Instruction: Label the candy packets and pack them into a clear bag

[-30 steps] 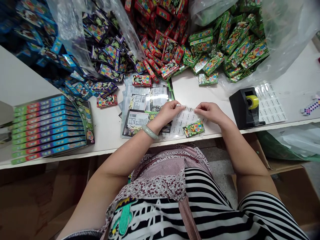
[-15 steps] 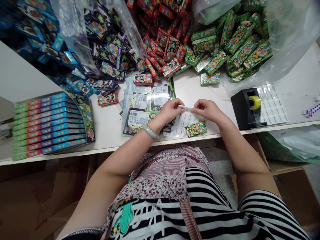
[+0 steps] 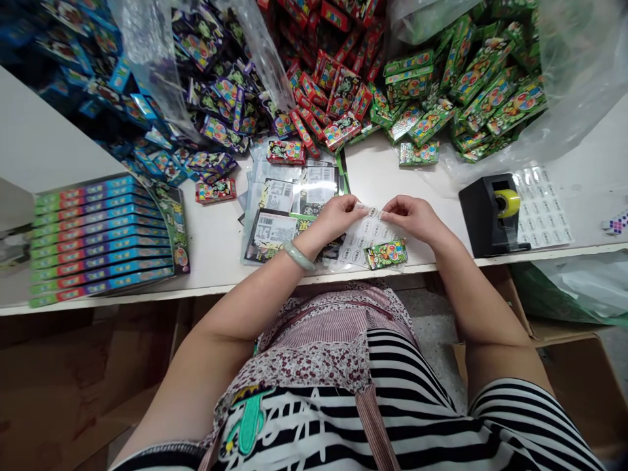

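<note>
Green printed box (image 3: 387, 254) at the near right corner of the white oval-sticker sheet (image 3: 361, 242), long axis running left to right.
Right hand (image 3: 413, 220) is nearer the box, fingertips at the sheet's far edge, hold unclear; left hand (image 3: 338, 217) pinches that edge.

A single camera is looking from the person's head, forward and steeply down. It is viewing the left hand (image 3: 340, 217) and the right hand (image 3: 411, 217) from nearby; the striped shirt (image 3: 426, 392) is filling the bottom, green boxes (image 3: 490, 108) are lying farther away.
</note>
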The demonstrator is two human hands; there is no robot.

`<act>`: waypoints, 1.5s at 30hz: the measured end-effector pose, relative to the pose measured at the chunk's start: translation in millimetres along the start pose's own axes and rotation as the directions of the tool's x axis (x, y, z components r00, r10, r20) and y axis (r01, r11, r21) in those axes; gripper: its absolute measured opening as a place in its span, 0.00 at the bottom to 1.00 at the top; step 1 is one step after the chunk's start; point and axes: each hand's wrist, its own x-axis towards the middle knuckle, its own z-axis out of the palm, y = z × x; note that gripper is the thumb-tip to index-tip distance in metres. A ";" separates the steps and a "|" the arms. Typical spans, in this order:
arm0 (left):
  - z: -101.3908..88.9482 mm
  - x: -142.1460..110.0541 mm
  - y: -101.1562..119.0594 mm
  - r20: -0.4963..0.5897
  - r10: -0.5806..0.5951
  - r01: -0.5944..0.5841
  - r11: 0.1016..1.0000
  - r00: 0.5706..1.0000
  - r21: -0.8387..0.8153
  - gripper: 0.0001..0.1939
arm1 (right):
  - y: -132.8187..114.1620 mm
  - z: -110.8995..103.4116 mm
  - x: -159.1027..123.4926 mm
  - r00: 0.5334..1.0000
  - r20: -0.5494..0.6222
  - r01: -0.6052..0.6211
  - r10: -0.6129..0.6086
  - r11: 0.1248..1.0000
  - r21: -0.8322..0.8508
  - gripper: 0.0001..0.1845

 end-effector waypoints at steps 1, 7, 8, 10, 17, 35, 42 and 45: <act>0.5 0.1 -0.1 -0.004 -0.005 0.005 1.000 1.000 -0.007 0.10 | -0.1 0.2 -0.2 1.000 -0.001 0.005 -0.005 1.000 0.007 0.15; 0.1 -1.1 3.0 -0.002 0.016 -0.016 1.000 1.000 -0.027 0.06 | 1.6 0.3 -0.6 1.000 -0.005 -0.006 0.006 1.000 0.009 0.14; -0.6 -1.3 3.8 -0.002 0.029 -0.029 1.000 1.000 -0.007 0.08 | 2.1 0.2 -0.5 1.000 -0.003 -0.004 0.004 1.000 0.006 0.14; -2.2 -1.5 5.2 -0.001 0.048 -0.048 0.998 0.999 0.044 0.11 | 3.2 0.2 0.0 1.000 0.002 0.002 -0.002 1.000 -0.007 0.14; -3.7 -2.6 7.0 0.027 0.054 -0.057 0.991 0.998 0.120 0.14 | 5.7 2.3 0.2 0.999 -0.050 0.002 -0.004 1.000 -0.030 0.13; -18.3 13.8 15.1 0.054 0.029 -0.046 0.934 0.998 0.355 0.17 | -22.9 -4.7 2.8 0.997 -0.042 -0.074 0.067 0.977 -0.197 0.07; -19.7 19.3 31.4 0.117 0.018 -0.066 0.905 0.993 0.421 0.25 | -11.4 -9.9 8.0 0.996 0.080 -0.030 0.049 0.976 -0.216 0.07; -20.1 16.6 32.4 0.090 0.020 -0.056 0.905 0.996 0.421 0.24 | -11.1 -8.7 11.0 0.992 0.106 -0.043 0.067 0.976 -0.214 0.09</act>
